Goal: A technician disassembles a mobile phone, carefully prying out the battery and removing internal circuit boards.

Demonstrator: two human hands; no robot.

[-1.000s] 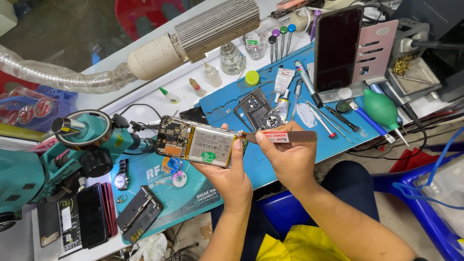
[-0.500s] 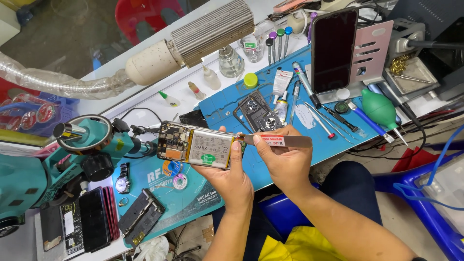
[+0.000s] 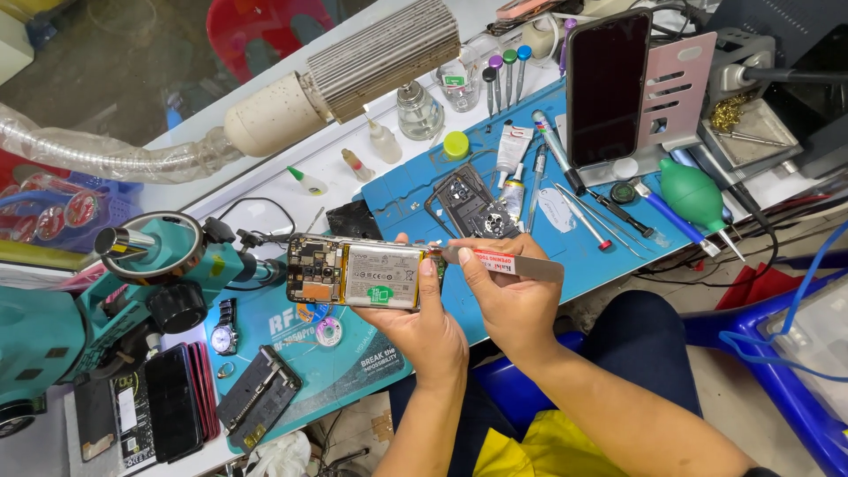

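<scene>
My left hand (image 3: 424, 331) holds an opened phone (image 3: 364, 273) flat, with its back cover off so the circuit board and silver battery show. My right hand (image 3: 508, 296) grips a flat metal pry tool (image 3: 503, 262) with a red label. The tool's tip rests at the phone's right end, by the battery edge. Both hands hover over the near edge of the blue work mat (image 3: 530, 216). The removed back frame (image 3: 468, 208) lies on the mat just behind the hands.
A teal microscope (image 3: 132, 283) stands at left, a ribbed fume hose (image 3: 353, 66) crosses above. Screwdrivers, tweezers, glue tubes and small bottles lie on the mat. A dark phone (image 3: 608, 84) leans in a stand, a green blower (image 3: 693, 194) at right. Several phones (image 3: 172, 402) lie front left.
The view shifted slightly. My hands keep the same grip, and the pry tool stays at the phone's right end with little movement.
</scene>
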